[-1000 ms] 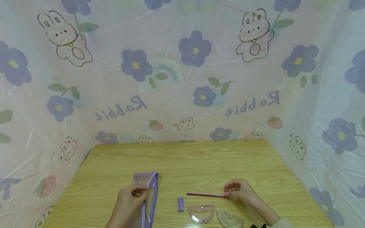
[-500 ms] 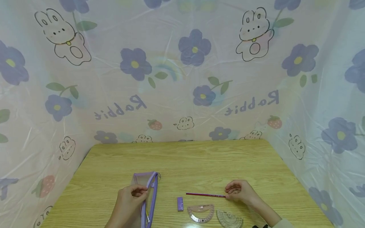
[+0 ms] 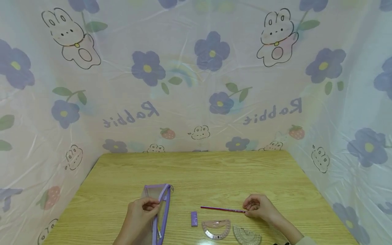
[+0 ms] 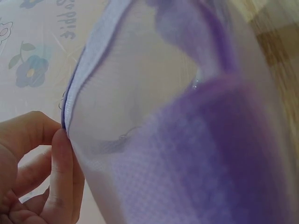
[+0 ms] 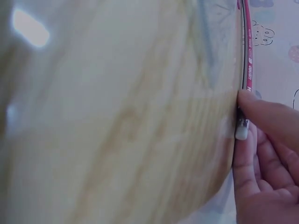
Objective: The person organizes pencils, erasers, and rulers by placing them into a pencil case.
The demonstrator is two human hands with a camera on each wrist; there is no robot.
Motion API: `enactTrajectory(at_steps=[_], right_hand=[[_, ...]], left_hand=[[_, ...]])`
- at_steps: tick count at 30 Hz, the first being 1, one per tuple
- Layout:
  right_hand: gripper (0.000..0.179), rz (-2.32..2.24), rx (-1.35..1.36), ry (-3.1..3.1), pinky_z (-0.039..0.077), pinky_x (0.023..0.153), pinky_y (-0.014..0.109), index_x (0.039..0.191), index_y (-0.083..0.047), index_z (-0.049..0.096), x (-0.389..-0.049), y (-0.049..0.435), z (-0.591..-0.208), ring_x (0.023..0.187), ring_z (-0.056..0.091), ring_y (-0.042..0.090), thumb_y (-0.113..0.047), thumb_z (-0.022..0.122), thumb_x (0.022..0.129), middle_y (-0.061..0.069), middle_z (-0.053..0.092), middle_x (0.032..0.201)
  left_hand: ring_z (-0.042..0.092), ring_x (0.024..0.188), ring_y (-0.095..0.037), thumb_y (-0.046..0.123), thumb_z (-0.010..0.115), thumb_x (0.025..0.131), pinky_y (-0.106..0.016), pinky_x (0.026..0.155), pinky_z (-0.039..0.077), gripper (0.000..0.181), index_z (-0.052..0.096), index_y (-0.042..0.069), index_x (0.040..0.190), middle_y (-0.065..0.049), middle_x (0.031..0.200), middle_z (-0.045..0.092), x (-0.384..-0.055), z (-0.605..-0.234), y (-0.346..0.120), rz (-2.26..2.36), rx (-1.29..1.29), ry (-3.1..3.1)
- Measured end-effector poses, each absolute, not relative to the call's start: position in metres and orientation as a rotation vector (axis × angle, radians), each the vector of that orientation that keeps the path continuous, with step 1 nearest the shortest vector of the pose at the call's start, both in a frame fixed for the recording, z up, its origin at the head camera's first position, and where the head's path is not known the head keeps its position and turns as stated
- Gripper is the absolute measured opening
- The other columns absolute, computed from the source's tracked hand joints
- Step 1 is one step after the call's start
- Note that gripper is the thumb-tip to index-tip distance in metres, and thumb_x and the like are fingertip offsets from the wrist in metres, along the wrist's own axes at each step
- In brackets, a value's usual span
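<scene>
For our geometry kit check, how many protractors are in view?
2: a pinkish protractor just right of the small purple block, and a clear protractor to its right. The pouch might hide more.

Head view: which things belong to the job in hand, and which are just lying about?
In the job, by what is held:
- purple-edged pencil case, pinched by the left hand
- red pencil, pinched near its eraser end by the right hand

Lying untouched, perhaps for later:
- purple block
- pinkish protractor
- clear protractor
</scene>
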State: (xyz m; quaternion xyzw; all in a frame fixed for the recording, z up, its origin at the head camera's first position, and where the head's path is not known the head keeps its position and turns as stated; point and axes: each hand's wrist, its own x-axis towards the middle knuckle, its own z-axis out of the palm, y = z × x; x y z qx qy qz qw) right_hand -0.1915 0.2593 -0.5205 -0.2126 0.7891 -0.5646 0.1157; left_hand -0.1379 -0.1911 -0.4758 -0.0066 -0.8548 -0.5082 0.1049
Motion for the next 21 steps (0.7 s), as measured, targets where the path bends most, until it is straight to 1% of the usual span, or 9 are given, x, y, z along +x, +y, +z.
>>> enactTrajectory(at_steps=[4,8,13,16,18,21], right_hand=[[0.017,-1.585,-0.709,2.38,0.057,0.065,0.026,0.096,0.006,0.066,-0.1899,0.2598,-0.5202,0.077,0.063,0.013,0.005,0.076,0.083,0.017,0.066,0.09],[0.013,-1.519,-0.797,2.441,0.057,0.064,0.026,0.095,0.001,0.067,-0.1887,0.2594,-0.5188,0.075,0.063,0.014,0.005,0.074,0.084,0.013,0.066,0.088],[0.012,-1.48,-0.854,2.487,0.057,0.062,0.027,0.094,-0.001,0.068,-0.1882,0.2575,-0.5172,0.074,0.063,0.013,0.005,0.074,0.085,0.008,0.066,0.085],[0.012,-1.449,-0.867,2.522,0.056,0.062,0.027,0.094,-0.001,0.069,-0.1879,0.2565,-0.517,0.074,0.062,0.011,0.005,0.074,0.085,0.008,0.067,0.084],[0.011,-1.433,-0.876,2.537,0.056,0.062,0.027,0.094,0.0,0.069,-0.188,0.2559,-0.5173,0.074,0.062,0.012,0.005,0.073,0.085,0.009,0.067,0.084],[0.011,-1.414,-0.894,2.557,0.055,0.062,0.026,0.095,0.0,0.07,-0.1879,0.2556,-0.5173,0.073,0.062,0.011,0.005,0.073,0.086,0.007,0.067,0.084]], left_hand=[[0.062,0.065,-0.008,-0.006,0.078,0.079,-0.02,0.06,0.055,0.009,0.075,0.001,0.084,0.001,0.074,0.068,-0.1383,-0.4756,-0.1905,-1.496,-0.027,-2.521],[0.062,0.065,-0.008,-0.007,0.077,0.079,-0.02,0.06,0.055,0.01,0.074,0.0,0.084,0.0,0.074,0.068,-0.1383,-0.4746,-0.1898,-1.494,-0.031,-2.528],[0.062,0.065,-0.008,-0.008,0.077,0.079,-0.02,0.059,0.055,0.009,0.074,0.0,0.084,0.0,0.074,0.068,-0.1381,-0.473,-0.1892,-1.493,-0.033,-2.534],[0.062,0.065,-0.008,-0.007,0.077,0.078,-0.02,0.06,0.055,0.01,0.074,0.0,0.084,0.0,0.074,0.068,-0.1377,-0.4726,-0.1895,-1.496,-0.032,-2.532],[0.062,0.066,-0.008,-0.007,0.077,0.079,-0.02,0.06,0.055,0.01,0.074,0.0,0.084,0.001,0.074,0.068,-0.1373,-0.4726,-0.1899,-1.497,-0.031,-2.534],[0.062,0.066,-0.008,-0.006,0.078,0.079,-0.02,0.06,0.055,0.01,0.075,0.001,0.085,0.001,0.074,0.068,-0.137,-0.4725,-0.1908,-1.5,-0.031,-2.534]])
